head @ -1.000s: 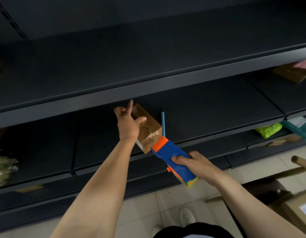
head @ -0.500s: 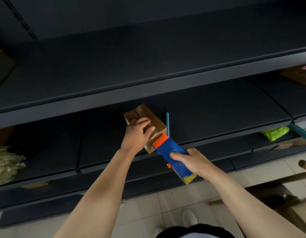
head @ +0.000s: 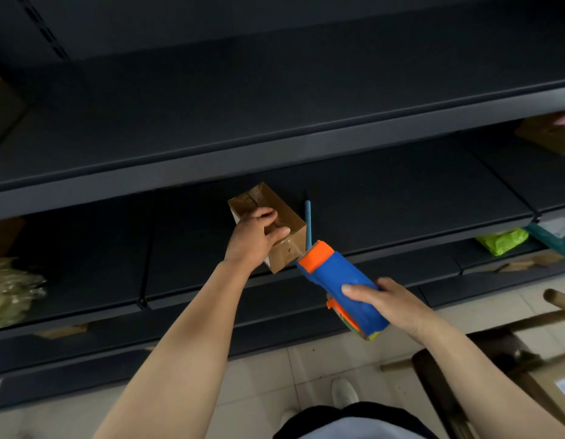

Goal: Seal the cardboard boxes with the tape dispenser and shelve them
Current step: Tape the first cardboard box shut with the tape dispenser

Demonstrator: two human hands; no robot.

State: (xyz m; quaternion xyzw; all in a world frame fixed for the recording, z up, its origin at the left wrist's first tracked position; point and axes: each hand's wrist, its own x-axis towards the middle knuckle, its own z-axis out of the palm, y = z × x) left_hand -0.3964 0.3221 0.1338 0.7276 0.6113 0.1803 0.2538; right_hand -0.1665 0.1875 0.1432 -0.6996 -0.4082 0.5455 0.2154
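A small brown cardboard box (head: 287, 217) lies on the dark middle shelf (head: 401, 213), one corner near the shelf's front edge. My left hand (head: 254, 237) grips the box from its left side, fingers curled over the top. My right hand (head: 392, 304) holds a blue and orange tape dispenser (head: 341, 280) just in front of the shelf. The dispenser's orange end touches the box's near corner, where clear tape shines.
A thin blue stick (head: 308, 224) lies on the shelf right of the box. More boxes (head: 547, 137) and a green bag (head: 503, 240) sit at the right, a pale bag (head: 12, 293) at the left. A wooden stool (head: 496, 359) with a box stands on the tiled floor.
My left hand went from an open touch behind the box to a grip over its top, and turned the box flatter on the shelf. The dispenser stayed at the box's near corner.
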